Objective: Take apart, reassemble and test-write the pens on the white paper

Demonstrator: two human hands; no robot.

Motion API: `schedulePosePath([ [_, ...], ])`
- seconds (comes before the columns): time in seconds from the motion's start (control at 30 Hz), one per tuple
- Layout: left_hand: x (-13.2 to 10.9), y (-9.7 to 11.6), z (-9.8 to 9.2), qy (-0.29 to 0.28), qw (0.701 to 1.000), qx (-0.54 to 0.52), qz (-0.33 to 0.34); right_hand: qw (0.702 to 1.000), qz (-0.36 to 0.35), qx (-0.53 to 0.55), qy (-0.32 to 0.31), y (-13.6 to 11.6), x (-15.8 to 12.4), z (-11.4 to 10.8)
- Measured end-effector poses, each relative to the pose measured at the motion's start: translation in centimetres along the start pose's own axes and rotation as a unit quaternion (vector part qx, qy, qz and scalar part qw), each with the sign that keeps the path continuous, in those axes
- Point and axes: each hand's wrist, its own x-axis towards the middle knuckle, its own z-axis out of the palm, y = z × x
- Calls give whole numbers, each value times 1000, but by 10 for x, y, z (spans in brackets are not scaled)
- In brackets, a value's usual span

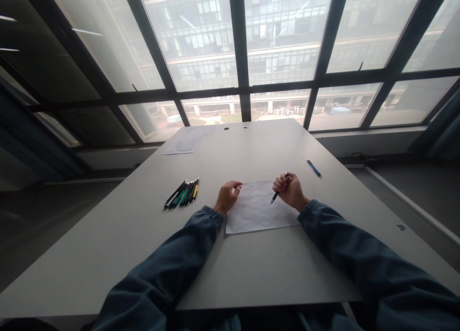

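Note:
A sheet of white paper lies flat on the table in front of me. My left hand rests at its upper left edge, fingers loosely curved and thumb a little apart, with nothing gripped. Over the right part of the sheet, my right hand is closed around a black pen. The pen slants down to the left, its tip close to the paper; whether it touches, I cannot tell. Left of my left hand lies a bunch of pens, mostly black, with green and yellow ones among them.
A blue pen lies on the white table beyond my right hand. More paper sits at the far left. Near the right edge is a small dark item. Large windows stand behind the table's far end.

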Motion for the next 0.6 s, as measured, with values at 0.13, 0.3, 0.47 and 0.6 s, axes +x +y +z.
schedulePosePath([
  [0.13,-1,5,-2,-45,998,16,33,1000,27,2,-5,-1,-3,6],
  [0.3,-2,7,-2,-97,990,37,94,998,68,-15,-11,-1,-5,4],
  [0.47,-3,5,0,-134,983,59,115,998,39,-29,31,3,-5,4],
  [0.6,-4,4,0,-167,976,74,123,997,29,-70,34,5,-4,4],
])
